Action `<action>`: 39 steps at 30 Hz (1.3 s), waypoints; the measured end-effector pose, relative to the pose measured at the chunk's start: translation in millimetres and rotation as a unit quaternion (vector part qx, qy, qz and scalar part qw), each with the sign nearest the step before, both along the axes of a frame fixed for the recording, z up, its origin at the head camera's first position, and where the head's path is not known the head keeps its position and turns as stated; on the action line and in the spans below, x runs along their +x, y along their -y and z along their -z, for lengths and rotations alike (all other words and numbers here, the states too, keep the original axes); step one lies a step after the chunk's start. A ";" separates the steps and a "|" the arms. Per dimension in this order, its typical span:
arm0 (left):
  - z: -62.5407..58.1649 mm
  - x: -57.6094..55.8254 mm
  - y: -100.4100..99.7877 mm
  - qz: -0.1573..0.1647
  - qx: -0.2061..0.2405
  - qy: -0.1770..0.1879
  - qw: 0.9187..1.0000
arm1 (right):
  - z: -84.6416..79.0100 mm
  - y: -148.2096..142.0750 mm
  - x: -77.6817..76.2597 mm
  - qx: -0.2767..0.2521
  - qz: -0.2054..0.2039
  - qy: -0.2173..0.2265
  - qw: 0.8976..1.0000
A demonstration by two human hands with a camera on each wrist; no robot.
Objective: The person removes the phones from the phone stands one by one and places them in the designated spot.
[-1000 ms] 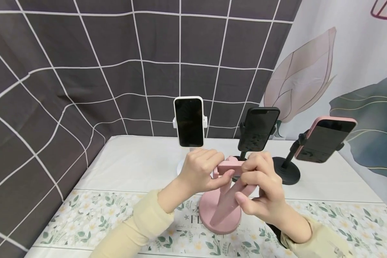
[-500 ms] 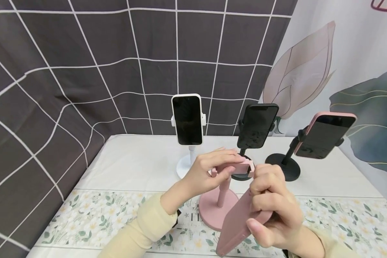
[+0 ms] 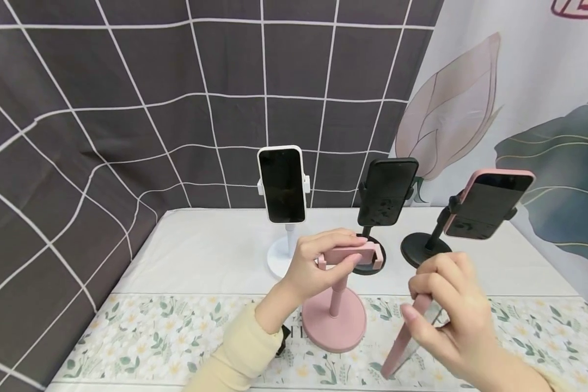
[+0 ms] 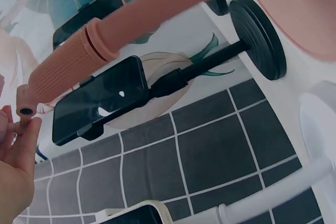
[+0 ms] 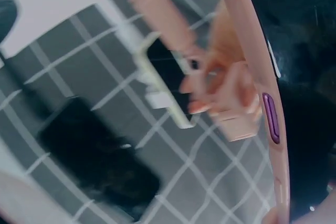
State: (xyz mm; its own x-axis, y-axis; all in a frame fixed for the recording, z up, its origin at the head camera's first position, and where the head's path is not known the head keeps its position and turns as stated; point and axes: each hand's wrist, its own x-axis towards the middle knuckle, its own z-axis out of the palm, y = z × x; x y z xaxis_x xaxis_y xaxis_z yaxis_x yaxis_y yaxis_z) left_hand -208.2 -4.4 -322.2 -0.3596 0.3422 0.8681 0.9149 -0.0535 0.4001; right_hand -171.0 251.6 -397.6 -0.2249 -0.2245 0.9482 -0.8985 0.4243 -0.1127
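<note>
My left hand [image 3: 316, 258] pinches the clamp of a pink phone stand [image 3: 334, 324], thumb below and fingers above. The stand's round base rests on the floral table cover. In the left wrist view its ribbed pink neck [image 4: 68, 64] runs up to my fingers. My right hand [image 3: 453, 313] holds a phone in a pink case [image 3: 402, 345] by its upper part, tilted and apart from the stand, nearly edge-on in the head view. In the right wrist view the phone's pink edge [image 5: 260, 72] and dark screen are close up. The rest of its screen is hidden by my hand.
Behind stand a white-framed phone [image 3: 281, 185] on a white stand and a black phone [image 3: 388, 193] on a black stand. Farther right, a pink-framed phone [image 3: 490, 201] leans on another black stand [image 3: 423, 249]. A dark grid-patterned cloth [image 3: 225, 120] hangs behind.
The right hand has drawn the pink phone away from the stand's clamp, down and to the right, turning it nearly edge-on. The left hand stays on the clamp.
</note>
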 end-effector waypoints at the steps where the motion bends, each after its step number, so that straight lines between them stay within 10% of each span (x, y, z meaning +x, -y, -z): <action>1: 1.1 0.5 -1.3 0.002 0.005 0.003 1.000 | -23.3 10.8 12.5 0.021 0.032 0.024 0.999; 5: 4.7 3.2 -5.8 0.002 0.019 0.017 1.000 | -104.8 50.5 54.0 0.119 0.144 0.094 0.978; 14: 4.6 4.3 -8.1 0.005 0.034 0.042 0.999 | -87.1 21.5 35.6 0.254 0.276 0.215 0.902; 21: 2.3 6.9 -8.0 0.022 0.040 0.088 0.995 | -70.0 12.3 21.2 0.314 0.288 0.329 0.843; 31: 1.3 8.1 -7.4 0.009 0.035 0.101 0.994 | -43.1 8.5 6.9 0.357 0.286 0.390 0.799; 39: 0.2 11.6 -3.3 0.011 0.021 0.128 0.992 | -28.5 4.8 -2.6 0.355 0.275 0.419 0.789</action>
